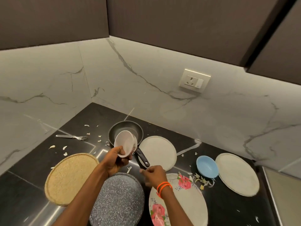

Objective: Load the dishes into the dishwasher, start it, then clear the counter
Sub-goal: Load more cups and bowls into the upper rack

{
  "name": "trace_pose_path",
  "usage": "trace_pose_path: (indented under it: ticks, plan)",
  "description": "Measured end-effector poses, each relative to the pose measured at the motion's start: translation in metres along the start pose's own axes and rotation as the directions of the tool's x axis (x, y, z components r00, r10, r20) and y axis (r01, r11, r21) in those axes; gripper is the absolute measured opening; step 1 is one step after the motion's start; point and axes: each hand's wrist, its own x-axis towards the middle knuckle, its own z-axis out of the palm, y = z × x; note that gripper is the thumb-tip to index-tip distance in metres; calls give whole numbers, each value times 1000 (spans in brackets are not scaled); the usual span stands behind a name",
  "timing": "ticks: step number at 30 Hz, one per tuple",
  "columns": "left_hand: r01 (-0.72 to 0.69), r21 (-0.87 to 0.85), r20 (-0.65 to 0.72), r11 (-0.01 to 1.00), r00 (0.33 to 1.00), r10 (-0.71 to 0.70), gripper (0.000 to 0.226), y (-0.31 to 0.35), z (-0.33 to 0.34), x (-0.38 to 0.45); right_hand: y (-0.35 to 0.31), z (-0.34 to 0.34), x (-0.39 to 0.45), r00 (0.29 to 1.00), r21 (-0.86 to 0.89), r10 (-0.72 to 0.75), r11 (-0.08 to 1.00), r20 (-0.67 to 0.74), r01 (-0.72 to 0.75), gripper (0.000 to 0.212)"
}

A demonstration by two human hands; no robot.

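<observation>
left grip (116, 162) clamps tilted white bowl (125, 143) above pan (125, 132); right grip (154, 174) loosely apart

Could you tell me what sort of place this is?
Most likely a home kitchen corner: a dark counter holding a frying pan and plates, under wall cabinets, with a wall socket.

White floral bowl (125, 143) tilted on side, above black pan (125, 132).

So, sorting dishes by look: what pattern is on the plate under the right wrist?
Pink roses on white; head view.
</observation>
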Motion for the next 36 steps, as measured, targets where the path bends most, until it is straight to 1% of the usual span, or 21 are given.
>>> trace_pose_path:
  ticks: [1,2,4,6,10,14,16,19,20,23,25,27,30,33,36]
  plan:
    - [5,3,9,1000,1000,-5,48,-7,3,-5,10,-10,-7,1000,103,8,995,-19,-6,33]
    - [14,4,22,1000,1000,-14,45,-14,5,-9,21,-22,-14,999,171,6,985,-53,3,31]
    - [31,-2,63,1000,998,-31,40,-29,11,-19,40,-48,-27,989,278,14,960,-150,29,27]
    - [67,-5,93,998,993,-66,40,-47,15,-28,59,-75,-37,965,366,72,930,-254,27,23]
    - [163,-44,65,986,985,-160,46,-89,18,-38,95,-123,-50,893,382,199,923,-404,-32,18]
    - [198,-80,54,977,979,-194,39,-122,27,-52,107,-151,-52,854,379,257,922,-452,-77,16]
    - [217,-61,50,974,976,-214,38,-134,34,-58,114,-163,-40,823,412,304,906,-479,-95,24]
    - [234,-33,23,972,972,-234,41,-148,40,-63,118,-176,-14,758,477,391,870,-523,-120,50]
    - [231,-22,18,973,973,-231,42,-151,42,-64,116,-179,-9,745,519,426,845,-514,-125,53]
    - [218,1,3,976,976,-218,42,-153,44,-70,106,-186,1,741,673,526,727,-418,-137,39]
    - [205,-18,-4,979,979,-205,47,-154,42,-74,101,-191,4,747,742,571,651,-341,-158,39]
    - [193,-46,-14,980,981,-194,54,-153,36,-77,100,-193,3,773,768,555,624,-306,-144,40]
    - [187,-68,-26,980,982,-189,54,-151,27,-79,105,-196,2,785,769,524,631,-329,-99,41]
    - [171,-93,-45,981,983,-176,56,-149,18,-78,109,-202,-8,816,840,490,543,-307,-10,36]
    - [163,-97,-41,982,985,-168,59,-145,17,-80,114,-204,-20,835,910,487,414,-256,37,38]
